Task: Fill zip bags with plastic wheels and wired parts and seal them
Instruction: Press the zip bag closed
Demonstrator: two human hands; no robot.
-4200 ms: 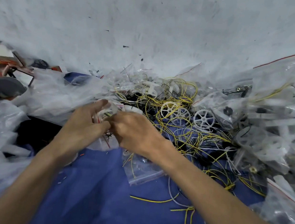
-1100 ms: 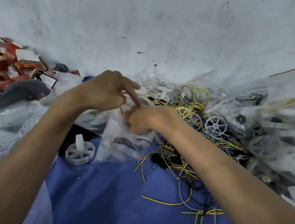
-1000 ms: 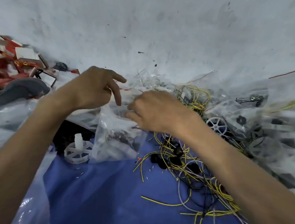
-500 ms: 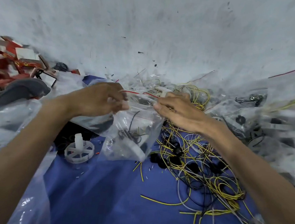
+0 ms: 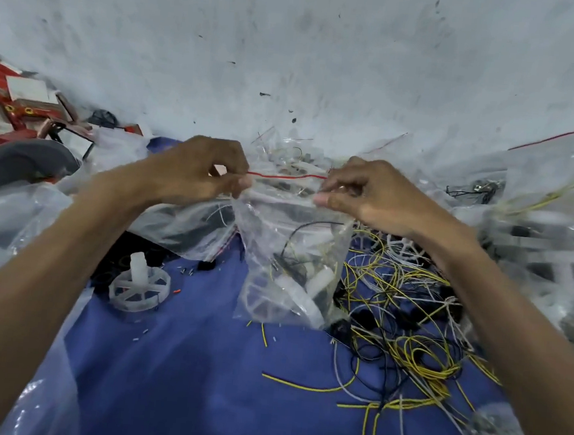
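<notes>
Drawn apart since a second ago, left grip and right grip each pinch a top corner of the clear bag, its red strip taut between them. Inside lie a white wheel and black wires; the bag hangs over the blue surface.

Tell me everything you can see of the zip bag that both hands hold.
The zip bag is clear, crinkled plastic with a red strip along its top edge. The left hand pinches its top left corner, the right hand its top right, stretching the top straight; the body hangs upright over the blue cloth. Inside lie a white plastic wheel, white cylinders and black wires. Whether the zip is closed cannot be told.
</notes>
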